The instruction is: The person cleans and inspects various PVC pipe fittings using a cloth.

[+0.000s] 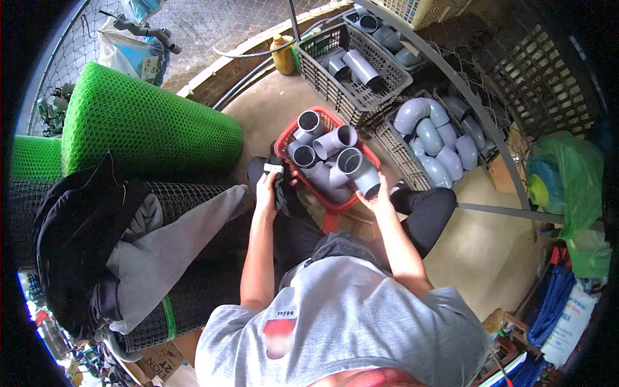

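My right hand (379, 197) grips a grey plastic pipe fitting (365, 180) by its lower end, over the near right corner of a red basket (280, 138). Its round open mouth faces up. Several more grey pipe tees (322, 175) lie jumbled inside that basket, between my knees. My left hand (265, 192) is closed around a dark, cloth-like item (281, 193) beside the basket's left side. A small white piece (273, 168) shows at those fingertips.
Black crates of grey elbows (429, 135) and pipe pieces (364, 68) stand beyond the basket and to the right. Rolls of green mesh (148, 122) and black mesh lie at left, with a grey-and-black jacket (161, 258) over them. A yellow bottle (282, 55) stands at the back.
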`<act>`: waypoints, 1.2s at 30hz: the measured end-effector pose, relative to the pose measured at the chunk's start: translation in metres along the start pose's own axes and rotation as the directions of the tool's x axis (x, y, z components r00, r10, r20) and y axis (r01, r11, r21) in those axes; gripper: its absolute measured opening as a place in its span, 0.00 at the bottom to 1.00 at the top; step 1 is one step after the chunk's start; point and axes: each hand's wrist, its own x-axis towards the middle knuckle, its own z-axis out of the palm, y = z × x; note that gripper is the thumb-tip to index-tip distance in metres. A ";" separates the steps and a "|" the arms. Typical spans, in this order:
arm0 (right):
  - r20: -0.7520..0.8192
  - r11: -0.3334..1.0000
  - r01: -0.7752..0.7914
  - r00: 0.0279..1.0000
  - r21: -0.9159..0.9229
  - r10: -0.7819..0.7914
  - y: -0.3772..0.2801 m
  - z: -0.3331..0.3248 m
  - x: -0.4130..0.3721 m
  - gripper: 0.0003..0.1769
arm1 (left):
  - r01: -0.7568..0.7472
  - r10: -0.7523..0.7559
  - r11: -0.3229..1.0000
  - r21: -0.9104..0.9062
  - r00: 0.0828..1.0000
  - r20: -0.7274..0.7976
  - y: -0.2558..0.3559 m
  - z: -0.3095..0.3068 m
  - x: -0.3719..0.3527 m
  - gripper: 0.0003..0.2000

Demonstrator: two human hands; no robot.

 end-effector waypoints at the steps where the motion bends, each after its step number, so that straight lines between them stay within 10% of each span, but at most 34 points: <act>1: -0.014 0.997 0.009 1.000 -0.079 -0.010 0.003 0.002 0.012 0.42 | -0.011 0.011 1.000 0.010 1.000 0.004 -0.001 0.001 0.001 0.22; 15: -0.129 0.940 0.029 0.989 -0.340 -0.077 0.010 -0.003 0.056 0.59 | 0.112 -0.089 0.986 -0.126 0.981 0.172 0.000 -0.027 0.007 0.29; 19: -0.081 0.741 0.304 0.897 -0.598 -0.434 0.010 0.009 0.033 0.56 | 0.071 -0.039 0.978 -0.196 0.986 0.164 -0.001 -0.020 0.008 0.22; 21: 0.346 0.084 0.578 0.593 -0.812 -0.727 0.013 -0.005 0.066 0.62 | 0.070 -0.060 0.995 -0.066 0.988 0.143 -0.002 -0.022 0.011 0.29; 22: 0.311 -0.004 0.469 0.580 -0.883 -0.753 0.014 0.001 0.072 0.71 | 0.071 -0.061 0.995 -0.068 0.988 0.142 -0.003 -0.021 0.011 0.29; 27: 0.347 -0.031 0.466 0.611 -0.884 -0.712 -0.003 0.008 0.108 0.50 | 0.095 -0.087 0.993 -0.067 0.989 0.122 -0.002 -0.018 0.009 0.28; 36: 0.328 -0.281 0.178 0.633 -0.943 -0.701 -0.014 0.094 0.001 0.57 | 0.054 -0.048 0.997 -0.049 0.992 0.118 0.008 -0.012 0.001 0.26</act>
